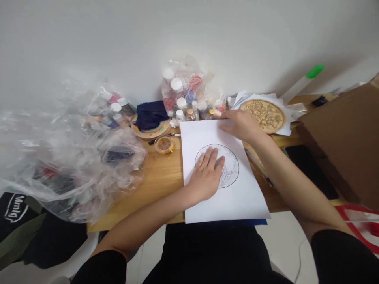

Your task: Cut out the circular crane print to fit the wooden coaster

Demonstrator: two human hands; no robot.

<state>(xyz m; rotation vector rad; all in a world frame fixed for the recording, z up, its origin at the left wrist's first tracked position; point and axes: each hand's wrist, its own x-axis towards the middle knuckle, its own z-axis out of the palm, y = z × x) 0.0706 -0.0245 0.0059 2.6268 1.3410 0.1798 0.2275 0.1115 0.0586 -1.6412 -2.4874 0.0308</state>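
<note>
A white sheet of paper (201,207) lies on the wooden table, printed with a line drawing (231,173) inside a circle. My left hand (209,177) rests flat on the drawing, fingers spread, covering part of it. My right hand (238,124) is at the sheet's far right corner, thumb and forefinger apart. Its fingertips are close to a small bottle with a yellow cap (211,113), and I see nothing held between them. A blue edge (260,222) sticks out from under the near side of the paper.
Bagged jars (177,88) stand against the wall. A spool of golden wire (165,145) and a dark folded cloth (151,114) are left of the paper. Crumpled plastic bags (89,165) cover the left side. A round carved board (263,114), a phone (310,169) and a cardboard box (343,138) lie right.
</note>
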